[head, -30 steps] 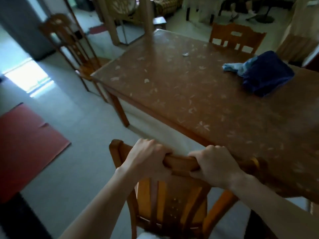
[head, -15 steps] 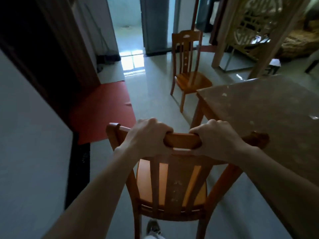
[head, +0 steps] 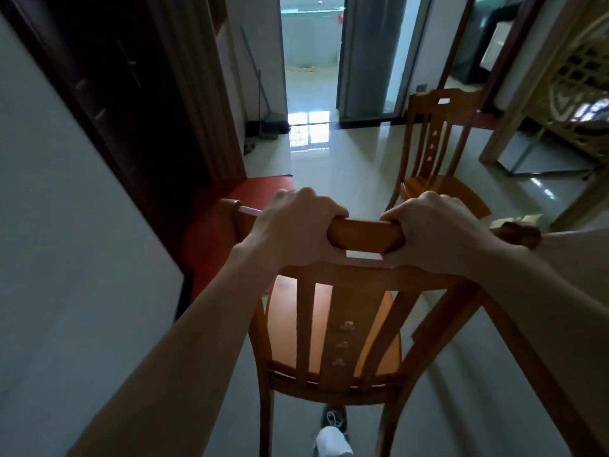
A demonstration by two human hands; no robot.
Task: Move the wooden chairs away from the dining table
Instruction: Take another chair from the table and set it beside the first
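I hold a wooden chair (head: 333,328) by the top rail of its slatted back, seen from behind and above. My left hand (head: 293,225) grips the rail left of centre and my right hand (head: 431,232) grips it right of centre, both wrapped tight. A second wooden chair (head: 435,153) stands farther ahead on the right, its back toward the doorway. Only a pale sliver of the dining table (head: 573,265) shows at the right edge behind my right forearm.
A white wall (head: 66,242) and a dark wooden door frame (head: 138,103) run along the left. A red mat (head: 230,206) lies ahead left. A glossy tiled floor (head: 336,166) leads to a bright doorway (head: 309,61). A lattice wooden screen (head: 570,94) stands at right. My shoe (head: 333,433) shows below the chair.
The view has swung left, away from the table, which has nearly left the frame. The held chair now points toward the doorway and the wall is closer on the left. Both hands keep their grip.
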